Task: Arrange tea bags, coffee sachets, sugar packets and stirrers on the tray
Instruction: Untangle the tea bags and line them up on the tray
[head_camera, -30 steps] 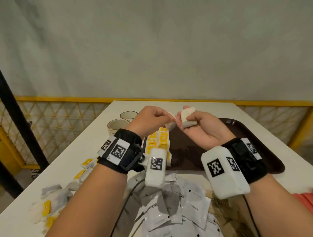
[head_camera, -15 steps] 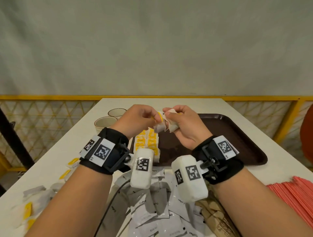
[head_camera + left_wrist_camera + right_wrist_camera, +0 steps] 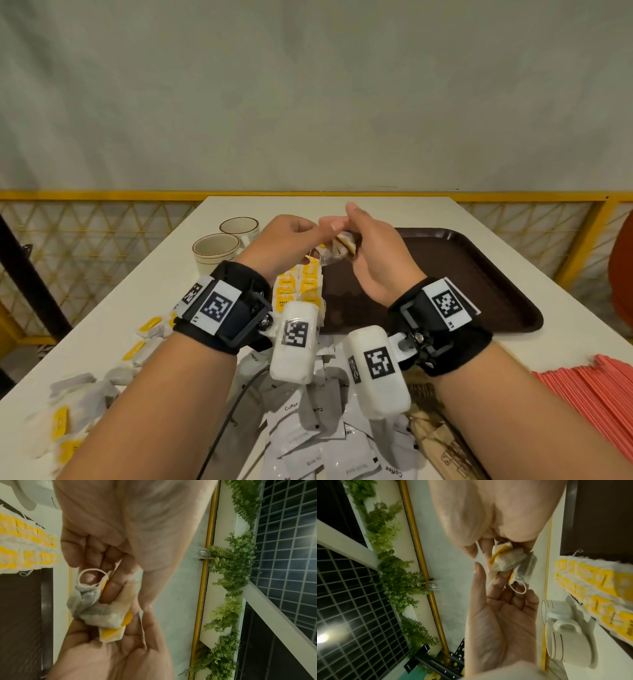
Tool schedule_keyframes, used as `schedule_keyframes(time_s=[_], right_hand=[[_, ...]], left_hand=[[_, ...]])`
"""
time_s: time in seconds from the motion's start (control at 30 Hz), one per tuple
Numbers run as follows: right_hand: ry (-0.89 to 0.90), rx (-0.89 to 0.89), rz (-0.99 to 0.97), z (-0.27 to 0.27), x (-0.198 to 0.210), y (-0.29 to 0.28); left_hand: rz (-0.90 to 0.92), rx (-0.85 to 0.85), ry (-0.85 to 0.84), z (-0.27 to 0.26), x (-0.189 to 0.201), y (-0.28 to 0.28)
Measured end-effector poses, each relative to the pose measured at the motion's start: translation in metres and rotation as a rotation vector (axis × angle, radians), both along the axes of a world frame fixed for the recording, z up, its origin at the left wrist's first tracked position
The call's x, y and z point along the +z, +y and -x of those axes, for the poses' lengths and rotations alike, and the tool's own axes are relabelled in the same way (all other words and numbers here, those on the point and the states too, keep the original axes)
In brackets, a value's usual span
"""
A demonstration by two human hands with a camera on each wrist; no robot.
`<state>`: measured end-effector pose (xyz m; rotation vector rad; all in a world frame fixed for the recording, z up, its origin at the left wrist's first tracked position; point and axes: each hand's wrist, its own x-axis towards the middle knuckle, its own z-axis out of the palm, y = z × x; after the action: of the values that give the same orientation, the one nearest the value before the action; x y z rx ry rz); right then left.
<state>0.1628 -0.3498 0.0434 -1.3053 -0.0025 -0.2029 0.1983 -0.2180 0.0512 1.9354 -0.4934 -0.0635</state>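
Café-like: cups (image 3: 215, 251), serving tray (image 3: 486, 274), fern-trimmed railing (image 3: 228, 566).

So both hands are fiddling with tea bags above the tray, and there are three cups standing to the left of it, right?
Nearly. The left hand and right hand do handle tea bags above the tray, but the head view shows two cups standing to its left, not three.
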Motion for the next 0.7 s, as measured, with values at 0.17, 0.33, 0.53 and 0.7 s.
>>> schedule_keyframes(time_s=[0.17,0.33,0.53,0.7], right_hand=[[0.0,0.065,0.034,0.003,0.003,-0.005],[0.014,0.07,0.093,0.007,0.009,-0.018],[0.088,0.123,0.043,0.01,0.016,-0.03],[0.054,0.135,-0.027,0.01,0.017,-0.028]], left_hand=[[0.03,0.009,0.013,-0.004,0.001,0.007],[0.028,0.035,-0.035,-0.007,0.003,0.013],[0.037,0.065,-0.054,-0.01,0.002,0.016],[-0.05,0.055,-0.056,-0.009,-0.002,0.01]])
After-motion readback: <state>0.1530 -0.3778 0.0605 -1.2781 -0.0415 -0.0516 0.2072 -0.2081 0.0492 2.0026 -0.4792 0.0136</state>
